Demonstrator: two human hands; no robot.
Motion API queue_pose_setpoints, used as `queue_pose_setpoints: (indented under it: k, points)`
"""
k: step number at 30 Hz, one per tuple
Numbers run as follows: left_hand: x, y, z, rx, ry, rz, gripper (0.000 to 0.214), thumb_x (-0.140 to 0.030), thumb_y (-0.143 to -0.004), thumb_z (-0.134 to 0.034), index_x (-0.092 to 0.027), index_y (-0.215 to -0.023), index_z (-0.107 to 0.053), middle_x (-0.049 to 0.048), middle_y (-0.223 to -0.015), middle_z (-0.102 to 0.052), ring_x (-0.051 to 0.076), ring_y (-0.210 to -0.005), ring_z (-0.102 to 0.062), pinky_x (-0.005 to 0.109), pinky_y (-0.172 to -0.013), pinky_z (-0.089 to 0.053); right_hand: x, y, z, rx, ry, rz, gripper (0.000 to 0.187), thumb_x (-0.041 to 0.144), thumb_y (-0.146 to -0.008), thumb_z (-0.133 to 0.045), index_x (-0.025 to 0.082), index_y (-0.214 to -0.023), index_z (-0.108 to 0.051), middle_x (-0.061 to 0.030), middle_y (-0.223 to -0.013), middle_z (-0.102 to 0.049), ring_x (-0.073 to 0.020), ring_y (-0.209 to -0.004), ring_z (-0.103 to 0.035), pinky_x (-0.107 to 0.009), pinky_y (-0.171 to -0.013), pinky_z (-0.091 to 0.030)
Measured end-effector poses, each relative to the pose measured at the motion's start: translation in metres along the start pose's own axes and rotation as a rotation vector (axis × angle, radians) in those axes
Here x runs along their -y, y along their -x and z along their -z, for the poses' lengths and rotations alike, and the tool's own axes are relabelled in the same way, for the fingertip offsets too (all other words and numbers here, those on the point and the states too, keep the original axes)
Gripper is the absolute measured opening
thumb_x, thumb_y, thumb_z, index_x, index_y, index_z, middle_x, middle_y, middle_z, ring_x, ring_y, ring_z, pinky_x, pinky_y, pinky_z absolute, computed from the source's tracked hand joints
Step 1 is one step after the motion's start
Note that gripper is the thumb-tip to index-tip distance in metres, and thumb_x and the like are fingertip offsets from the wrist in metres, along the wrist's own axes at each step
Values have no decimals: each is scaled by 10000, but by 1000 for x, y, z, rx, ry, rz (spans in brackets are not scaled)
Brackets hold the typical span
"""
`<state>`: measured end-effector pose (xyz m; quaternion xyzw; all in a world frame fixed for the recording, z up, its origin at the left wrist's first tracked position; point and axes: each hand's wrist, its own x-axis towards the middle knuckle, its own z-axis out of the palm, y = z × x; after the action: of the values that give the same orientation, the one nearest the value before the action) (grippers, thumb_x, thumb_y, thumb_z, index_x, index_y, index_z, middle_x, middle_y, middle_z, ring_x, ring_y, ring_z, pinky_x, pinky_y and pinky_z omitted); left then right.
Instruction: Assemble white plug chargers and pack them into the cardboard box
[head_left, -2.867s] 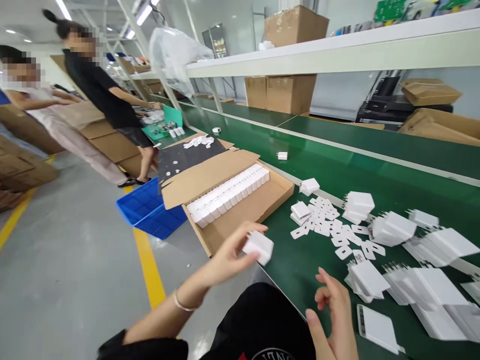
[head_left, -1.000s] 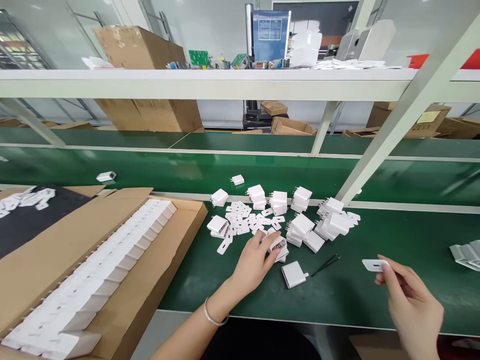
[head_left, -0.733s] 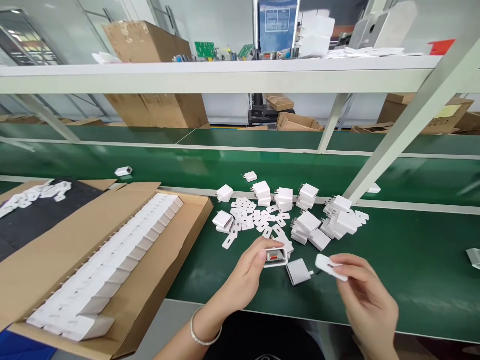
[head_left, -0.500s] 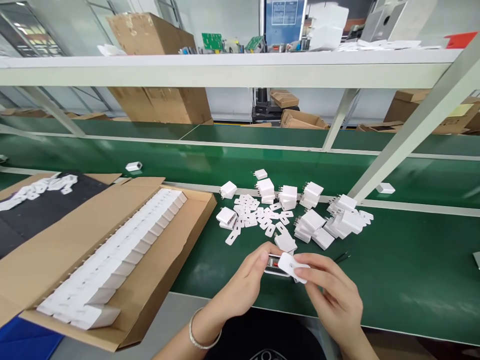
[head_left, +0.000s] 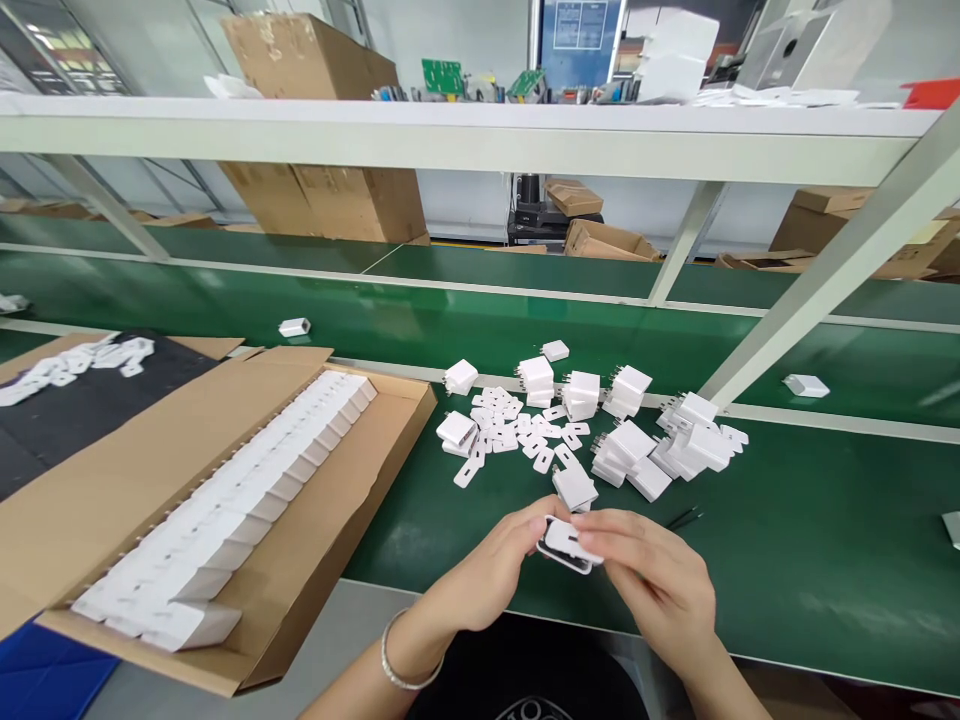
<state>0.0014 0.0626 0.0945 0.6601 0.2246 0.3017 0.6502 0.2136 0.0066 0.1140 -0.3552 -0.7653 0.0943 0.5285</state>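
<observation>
My left hand (head_left: 487, 565) grips a white charger housing (head_left: 564, 562) whose open end faces me. With its fingertips, my right hand (head_left: 652, 575) holds a thin white cover plate (head_left: 566, 538) against that opening. The plate lies slightly askew, and a dark gap shows along the housing's lower left edge. Just beyond my hands are a scatter of loose white cover plates (head_left: 502, 425) and several white chargers (head_left: 622, 450), some with prongs showing. One charger (head_left: 574, 488) stands right behind my fingers.
At the left an open cardboard box (head_left: 390, 450) holds rows of white chargers (head_left: 247, 510). More cover plates (head_left: 97, 362) lie on a black sheet. Single chargers (head_left: 294, 327) ride on the green belt (head_left: 420, 325) behind. A white shelf (head_left: 450, 135) and its slanted post (head_left: 810, 260) frame the bench.
My right hand has brought the cover plate down and left onto the housing's opening, hiding the inside parts. On the belt, the single chargers have shifted to the right.
</observation>
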Motion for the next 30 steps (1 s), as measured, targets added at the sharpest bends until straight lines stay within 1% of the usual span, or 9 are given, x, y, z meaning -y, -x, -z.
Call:
queue_pose_setpoints:
  k: [3, 5, 12, 18, 20, 22, 26, 28, 30]
  points:
    - [-2, 0, -2, 2, -11, -15, 508, -567, -1172, -241, -202, -1009, -554, 49, -998, -545, 202, -932, -480, 343, -917, -428, 0, 5, -1, -112, -9, -109, 447, -43, -991, -594, 291, -1224, -779, -4, -1201, -811, -150, -1110, -790, -263, -940, -672]
    - [-3, 1, -2, -11, -39, -16, 502, -558, -1175, -240, -202, -1010, -553, 49, -1002, -556, 199, -925, -487, 339, -905, -432, 0, 7, -1, -122, -14, -116, 448, -50, -988, -591, 287, -1214, -782, -11, -1208, -809, -160, -1124, -788, -281, -943, -677]
    - [-6, 4, -2, -46, -97, -19, 510, -556, -1178, -252, -200, -1002, -571, 52, -1014, -605, 204, -939, -538, 340, -908, -445, 0, 0, -3, 52, 60, 73, 439, -24, -1001, -598, 253, -1303, -758, -50, -1264, -804, -202, -1166, -787, -378, -1005, -687]
    - [-8, 6, -4, -89, -174, -7, 421, -517, -1179, -343, -214, -1121, -630, 52, -1105, -658, 209, -997, -593, 340, -911, -453, -3, -1, 1, 90, 86, 37, 484, -27, -995, -552, 280, -1294, -777, -51, -1364, -767, -205, -1262, -750, -364, -1065, -652]
    - [-7, 6, -5, -124, -239, -33, 407, -510, -1178, -356, -221, -1159, -641, 53, -1130, -660, 209, -1010, -607, 341, -908, -450, -4, 3, 2, 115, 62, -31, 487, 7, -1020, -515, 301, -1297, -786, -51, -1456, -715, -202, -1325, -712, -337, -1091, -624]
    - [-3, 6, -6, -175, -337, -81, 430, -528, -1175, -342, -221, -1191, -642, 59, -1118, -640, 208, -972, -596, 344, -863, -437, -6, 8, -2, 101, -5, -175, 434, 108, -1071, -512, 324, -1349, -766, -63, -1451, -696, -197, -1289, -711, -310, -1057, -621]
    - [7, 8, -10, -233, -479, -166, 463, -538, -1171, -322, -207, -1282, -626, 71, -1067, -605, 215, -916, -569, 355, -812, -420, -9, 19, -18, -23, -193, -488, 335, 414, -1141, -511, 293, -1386, -704, -61, -1065, -695, -163, -906, -685, -248, -775, -606]
    - [11, 8, -11, -234, -496, -215, 458, -524, -1174, -315, -209, -1305, -620, 68, -1043, -598, 219, -919, -564, 361, -819, -428, -8, 21, -26, -5, -251, -592, 386, 504, -1147, -477, 258, -1357, -687, -53, -978, -673, -164, -837, -655, -242, -696, -566]
    - [14, 8, -12, -242, -496, -278, 447, -508, -1178, -306, -213, -1336, -604, 70, -1047, -603, 223, -931, -560, 364, -824, -438, -5, 20, -32, 52, -282, -662, 439, 559, -1147, -446, 235, -1342, -668, -58, -988, -682, -169, -827, -652, -253, -695, -555]
